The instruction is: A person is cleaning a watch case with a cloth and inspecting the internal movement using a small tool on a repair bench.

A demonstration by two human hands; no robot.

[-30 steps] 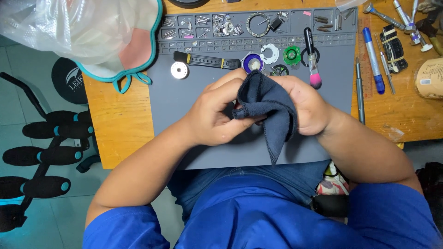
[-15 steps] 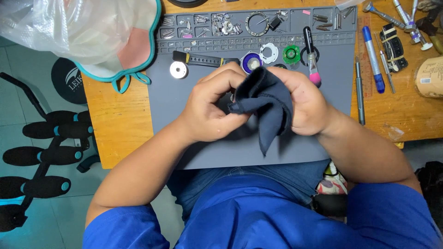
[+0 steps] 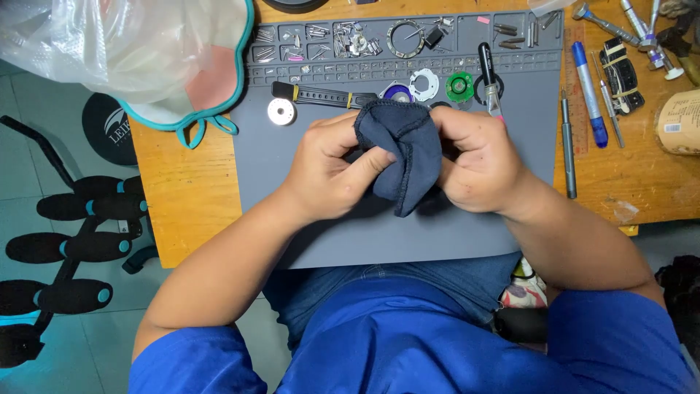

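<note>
Both hands grip a dark navy cloth [image 3: 402,149] bunched up above the grey work mat [image 3: 292,182]. My left hand [image 3: 328,171] pinches the cloth's left side, thumb pressed into its folds. My right hand [image 3: 477,160] clasps the right side. Whatever may be wrapped inside the cloth is hidden. Just beyond the hands lie a black watch strap [image 3: 321,95], a silver disc [image 3: 281,111], a white ring part [image 3: 423,82] and a green round part [image 3: 459,86].
The mat's far tray compartments hold several small metal parts and a watch case ring [image 3: 405,38]. A plastic bag with a teal-edged cloth [image 3: 138,51] covers the desk's left. A blue pen [image 3: 588,91], screwdrivers [image 3: 567,146] and other tools lie right.
The cloth, hanging loose and long before, is now gathered tighter between both hands. The hands sit closer together and slightly nearer the mat's far edge.
</note>
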